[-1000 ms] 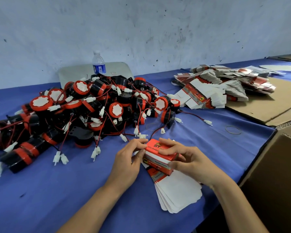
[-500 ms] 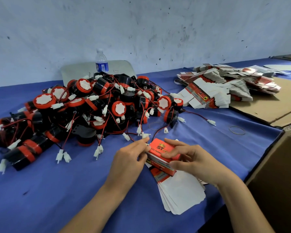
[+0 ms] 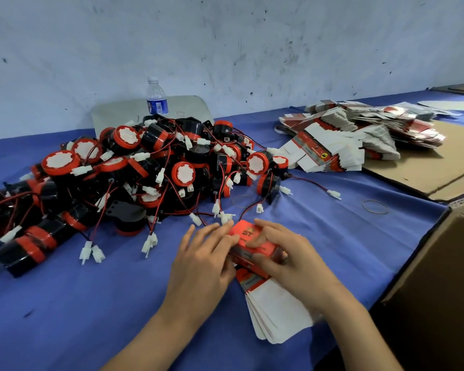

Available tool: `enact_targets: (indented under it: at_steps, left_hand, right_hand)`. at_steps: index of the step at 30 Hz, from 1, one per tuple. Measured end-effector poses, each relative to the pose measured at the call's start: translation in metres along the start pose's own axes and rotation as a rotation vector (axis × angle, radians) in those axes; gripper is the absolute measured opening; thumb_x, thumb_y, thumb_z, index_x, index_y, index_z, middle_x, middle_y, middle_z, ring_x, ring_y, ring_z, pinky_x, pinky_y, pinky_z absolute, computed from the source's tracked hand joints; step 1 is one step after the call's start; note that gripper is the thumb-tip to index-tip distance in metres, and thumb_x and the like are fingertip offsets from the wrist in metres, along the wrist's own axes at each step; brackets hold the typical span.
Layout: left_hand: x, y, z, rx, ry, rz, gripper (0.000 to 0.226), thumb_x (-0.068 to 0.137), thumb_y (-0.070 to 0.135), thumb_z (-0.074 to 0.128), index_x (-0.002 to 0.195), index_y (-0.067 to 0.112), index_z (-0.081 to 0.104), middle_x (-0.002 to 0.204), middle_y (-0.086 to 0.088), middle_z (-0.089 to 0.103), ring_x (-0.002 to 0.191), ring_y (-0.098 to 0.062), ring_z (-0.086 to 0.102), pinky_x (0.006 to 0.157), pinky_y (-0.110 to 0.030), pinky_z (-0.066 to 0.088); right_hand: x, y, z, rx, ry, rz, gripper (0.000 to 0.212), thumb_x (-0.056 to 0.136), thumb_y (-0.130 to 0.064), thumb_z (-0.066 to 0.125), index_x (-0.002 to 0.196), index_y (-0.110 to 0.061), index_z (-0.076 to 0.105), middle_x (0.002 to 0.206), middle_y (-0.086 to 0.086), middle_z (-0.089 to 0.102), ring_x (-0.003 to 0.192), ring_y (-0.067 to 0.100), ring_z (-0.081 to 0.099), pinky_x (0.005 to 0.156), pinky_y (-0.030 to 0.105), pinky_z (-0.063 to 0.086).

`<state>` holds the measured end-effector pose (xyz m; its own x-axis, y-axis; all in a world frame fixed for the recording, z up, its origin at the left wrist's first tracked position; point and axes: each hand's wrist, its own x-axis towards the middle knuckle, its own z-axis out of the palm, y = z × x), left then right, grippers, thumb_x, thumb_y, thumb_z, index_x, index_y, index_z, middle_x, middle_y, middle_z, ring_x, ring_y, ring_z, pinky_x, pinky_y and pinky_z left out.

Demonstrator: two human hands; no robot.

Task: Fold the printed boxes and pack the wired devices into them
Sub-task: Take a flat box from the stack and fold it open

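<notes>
Two hands [image 3: 252, 261] blurred, covering red box [image 3: 248, 231], its contents hidden

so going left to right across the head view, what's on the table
pile of wired devices → left hand → red box → right hand → heap of flat printed boxes → rubber band → cardboard carton

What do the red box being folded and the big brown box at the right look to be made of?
Red box: likely thin printed card; the flat blanks beneath show plain white backs. Brown box: apparently corrugated cardboard, matte brown, with a fluted edge showing along its top rim.
</notes>
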<state>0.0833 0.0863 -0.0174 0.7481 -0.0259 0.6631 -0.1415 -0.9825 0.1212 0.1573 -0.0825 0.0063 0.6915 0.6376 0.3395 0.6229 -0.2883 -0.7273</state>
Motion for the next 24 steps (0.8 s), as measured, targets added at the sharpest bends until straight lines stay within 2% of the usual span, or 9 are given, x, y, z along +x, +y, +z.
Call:
enact_targets:
  at_steps: [2, 5, 7, 9, 12, 14, 17, 20, 24]
  left_hand:
    - [0.002, 0.002, 0.000, -0.025, -0.028, 0.035, 0.053, 0.071, 0.020, 0.073, 0.123, 0.014, 0.064, 0.130, 0.000, 0.062, 0.118, -0.023, 0.060, 0.102, -0.058, 0.041]
    - [0.004, 0.001, -0.002, -0.086, -0.053, 0.029, 0.064, 0.082, 0.047, 0.066, 0.136, 0.016, 0.050, 0.133, 0.001, 0.057, 0.125, -0.017, 0.051, 0.108, -0.054, 0.036]
    - [0.004, -0.001, -0.001, -0.151, -0.024, -0.009, 0.064, 0.080, 0.046, 0.066, 0.134, 0.015, 0.051, 0.128, -0.001, 0.059, 0.123, -0.015, 0.048, 0.110, -0.052, 0.034]
    - [0.004, -0.005, 0.000, -0.188, 0.030, -0.034, 0.057, 0.077, 0.036, 0.073, 0.127, 0.013, 0.057, 0.123, 0.000, 0.061, 0.117, -0.016, 0.053, 0.112, -0.047, 0.031]
    - [0.005, -0.014, -0.001, -0.138, 0.090, -0.018, 0.052, 0.073, 0.034, 0.081, 0.118, 0.016, 0.062, 0.115, 0.003, 0.065, 0.109, -0.016, 0.056, 0.111, -0.047, 0.028]
    - [0.007, -0.017, -0.003, -0.101, 0.119, -0.023, 0.046, 0.078, 0.047, 0.068, 0.117, 0.026, 0.056, 0.112, 0.005, 0.066, 0.108, -0.014, 0.054, 0.109, -0.050, 0.029]
    - [0.010, -0.015, -0.003, -0.149, 0.138, -0.042, 0.045, 0.081, 0.051, 0.056, 0.120, 0.029, 0.049, 0.117, 0.004, 0.063, 0.111, -0.015, 0.053, 0.106, -0.054, 0.033]
    - [0.011, -0.013, -0.002, -0.293, 0.111, -0.075, 0.054, 0.082, 0.046, 0.058, 0.132, 0.032, 0.041, 0.136, 0.006, 0.046, 0.123, -0.016, 0.046, 0.102, -0.053, 0.040]
    - [0.011, -0.014, -0.002, -0.428, 0.076, -0.125, 0.073, 0.085, 0.045, 0.058, 0.146, 0.049, 0.018, 0.148, 0.017, 0.027, 0.137, -0.009, 0.032, 0.105, -0.052, 0.039]
  right_hand:
    - [0.000, 0.002, 0.003, 0.004, 0.112, -0.027, 0.020, 0.091, -0.016, 0.062, 0.104, -0.030, 0.068, 0.133, -0.017, 0.054, 0.128, -0.004, 0.044, 0.098, 0.027, 0.045]
    - [0.001, -0.001, -0.001, 0.138, 0.265, -0.052, 0.018, 0.093, -0.026, 0.054, 0.102, -0.025, 0.070, 0.120, -0.013, 0.063, 0.118, 0.003, 0.055, 0.089, 0.038, 0.053]
    - [0.002, -0.005, -0.003, 0.210, 0.252, -0.049, 0.018, 0.088, -0.040, 0.058, 0.101, -0.033, 0.067, 0.110, -0.015, 0.066, 0.107, 0.010, 0.061, 0.086, 0.038, 0.053]
    - [0.000, -0.007, -0.002, 0.191, 0.129, -0.031, 0.033, 0.074, -0.048, 0.071, 0.105, -0.047, 0.058, 0.105, -0.017, 0.065, 0.099, 0.010, 0.062, 0.082, 0.026, 0.052]
    - [0.000, -0.005, 0.007, -0.008, 0.089, -0.081, 0.056, 0.071, -0.030, 0.083, 0.106, -0.054, 0.046, 0.106, -0.020, 0.060, 0.098, 0.007, 0.058, 0.081, 0.017, 0.045]
    - [0.001, -0.003, 0.011, -0.065, 0.158, -0.148, 0.057, 0.072, -0.021, 0.083, 0.109, -0.048, 0.049, 0.110, -0.017, 0.059, 0.101, 0.007, 0.055, 0.083, 0.018, 0.044]
    - [-0.001, -0.004, 0.014, -0.081, 0.225, -0.218, 0.052, 0.073, -0.021, 0.082, 0.117, -0.029, 0.056, 0.116, -0.014, 0.059, 0.109, 0.009, 0.052, 0.088, 0.020, 0.044]
    - [-0.002, -0.009, 0.015, -0.077, 0.304, -0.221, 0.047, 0.077, -0.031, 0.076, 0.118, -0.032, 0.054, 0.116, -0.013, 0.059, 0.110, 0.009, 0.054, 0.088, 0.022, 0.046]
    - [0.000, -0.015, -0.007, 0.283, 0.597, -0.002, 0.047, 0.080, -0.010, 0.077, 0.114, -0.033, 0.052, 0.104, -0.014, 0.066, 0.099, 0.004, 0.063, 0.075, 0.018, 0.053]
